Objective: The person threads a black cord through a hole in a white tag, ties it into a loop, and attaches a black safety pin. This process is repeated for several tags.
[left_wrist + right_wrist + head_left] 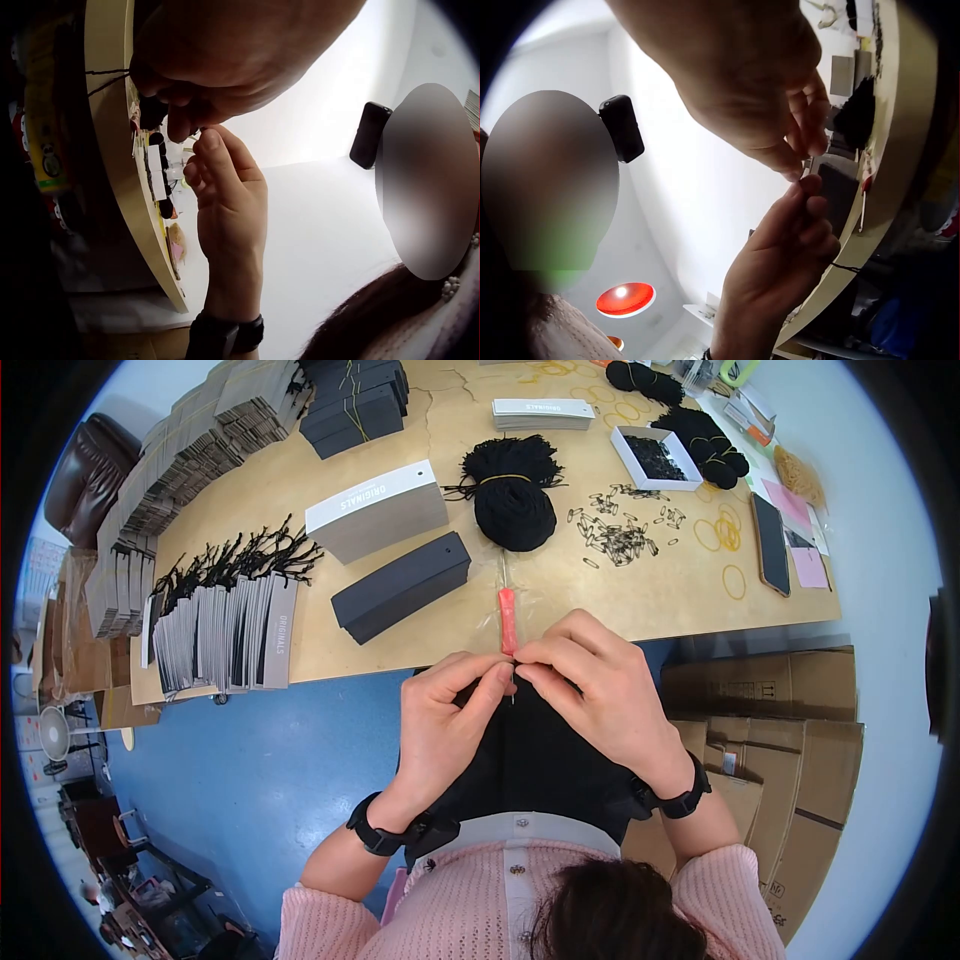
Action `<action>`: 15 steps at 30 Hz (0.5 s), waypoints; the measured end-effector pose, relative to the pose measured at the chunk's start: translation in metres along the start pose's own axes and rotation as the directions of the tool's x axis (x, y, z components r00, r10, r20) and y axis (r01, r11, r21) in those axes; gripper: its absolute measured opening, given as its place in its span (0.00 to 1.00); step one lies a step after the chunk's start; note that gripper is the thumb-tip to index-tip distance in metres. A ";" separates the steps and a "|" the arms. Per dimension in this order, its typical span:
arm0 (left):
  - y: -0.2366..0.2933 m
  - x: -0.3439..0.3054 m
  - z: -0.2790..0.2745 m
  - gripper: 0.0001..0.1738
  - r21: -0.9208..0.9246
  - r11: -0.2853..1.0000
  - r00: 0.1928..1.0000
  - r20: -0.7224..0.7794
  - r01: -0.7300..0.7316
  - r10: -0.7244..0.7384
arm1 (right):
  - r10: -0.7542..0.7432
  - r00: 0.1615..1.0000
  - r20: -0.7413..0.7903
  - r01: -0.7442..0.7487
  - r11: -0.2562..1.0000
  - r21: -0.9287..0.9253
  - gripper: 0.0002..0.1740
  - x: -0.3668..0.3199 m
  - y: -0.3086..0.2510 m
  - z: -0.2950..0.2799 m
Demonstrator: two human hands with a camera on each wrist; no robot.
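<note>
My left hand [448,705] and right hand [595,675] meet fingertip to fingertip at the table's front edge, above the lap. Between thumbs and forefingers they pinch a thin black cord [111,72], its strands trailing away from the fingers in both wrist views. A small thin piece shows between the fingertips; I cannot tell what it is, as the fingers cover most of it. Just beyond the hands lies a red-handled tool [508,622] with a thin metal shaft, pointing at a tied bundle of black cords [515,510].
Loose black safety pins [618,535] lie right of the bundle, near a white box [655,460] of more pins. Dark tags [400,588], white tags [375,510] and corded tags [225,635] stand to the left. A phone [770,545] lies far right; cardboard boxes [770,760] stand below.
</note>
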State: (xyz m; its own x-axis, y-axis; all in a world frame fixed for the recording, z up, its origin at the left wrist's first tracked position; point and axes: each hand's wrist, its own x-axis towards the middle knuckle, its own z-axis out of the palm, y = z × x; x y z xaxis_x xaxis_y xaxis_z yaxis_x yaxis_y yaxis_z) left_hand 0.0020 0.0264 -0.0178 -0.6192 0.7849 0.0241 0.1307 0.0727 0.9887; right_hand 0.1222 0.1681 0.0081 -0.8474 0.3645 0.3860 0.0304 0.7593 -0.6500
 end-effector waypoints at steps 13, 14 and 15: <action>-0.003 -0.013 -0.019 0.08 -0.375 0.850 0.929 0.172 0.369 -0.327 | -0.200 0.968 0.148 0.236 0.928 -0.289 0.07 0.007 -0.001 -0.018; -0.006 -0.012 -0.021 0.08 -0.375 0.850 0.929 0.171 0.369 -0.328 | -0.170 0.970 0.173 0.197 0.969 -0.148 0.07 0.008 -0.004 -0.019; -0.010 -0.012 -0.024 0.08 -0.456 0.788 0.911 0.220 0.413 -0.350 | -0.147 0.968 0.202 0.150 0.989 -0.004 0.07 0.010 -0.007 -0.019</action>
State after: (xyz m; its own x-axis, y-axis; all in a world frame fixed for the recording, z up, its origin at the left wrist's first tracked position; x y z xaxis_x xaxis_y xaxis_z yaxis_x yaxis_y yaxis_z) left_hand -0.0107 0.0011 -0.0242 -0.4388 0.8249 -0.3563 -0.5060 0.1008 0.8566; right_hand 0.1240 0.1770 0.0287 -0.9322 0.1326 0.3367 -0.0954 0.8074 -0.5822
